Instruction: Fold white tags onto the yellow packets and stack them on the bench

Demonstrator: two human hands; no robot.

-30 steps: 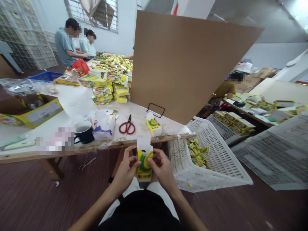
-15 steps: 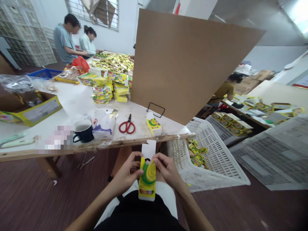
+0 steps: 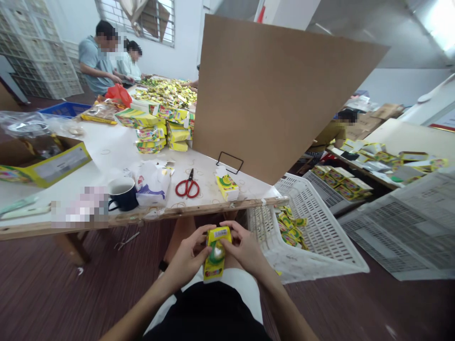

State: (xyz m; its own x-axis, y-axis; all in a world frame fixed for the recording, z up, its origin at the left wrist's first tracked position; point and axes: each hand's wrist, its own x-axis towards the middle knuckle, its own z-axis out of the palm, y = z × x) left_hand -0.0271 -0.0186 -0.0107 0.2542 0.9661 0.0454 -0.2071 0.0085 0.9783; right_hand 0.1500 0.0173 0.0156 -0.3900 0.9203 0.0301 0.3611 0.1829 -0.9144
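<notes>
Above my lap, both hands hold a small yellow-and-green cardboard box [image 3: 214,263]. Its top flap is folded over, and a barcode faces up near the far end. My left hand [image 3: 192,253] grips the left edge, thumb on the front and fingers behind. On the opposite edge, my right hand [image 3: 243,246] has its thumb on the printed face and its fingers around the far top corner. What is inside the box is hidden. A similar small box [image 3: 227,186] lies on the table [image 3: 199,163] just beyond, beside red-handled scissors [image 3: 187,184].
A dark mug [image 3: 123,193] and a white-and-purple packet [image 3: 152,184] stand near the table's front edge. A large cardboard sheet [image 3: 277,94] rises at the table's right. The white crate [image 3: 320,237] at right holds small boxes. Co-workers [image 3: 95,59] work at the back left.
The box's white flap stood up half a second ago; now it is folded down over the top. My right thumb has moved onto the box's face.
</notes>
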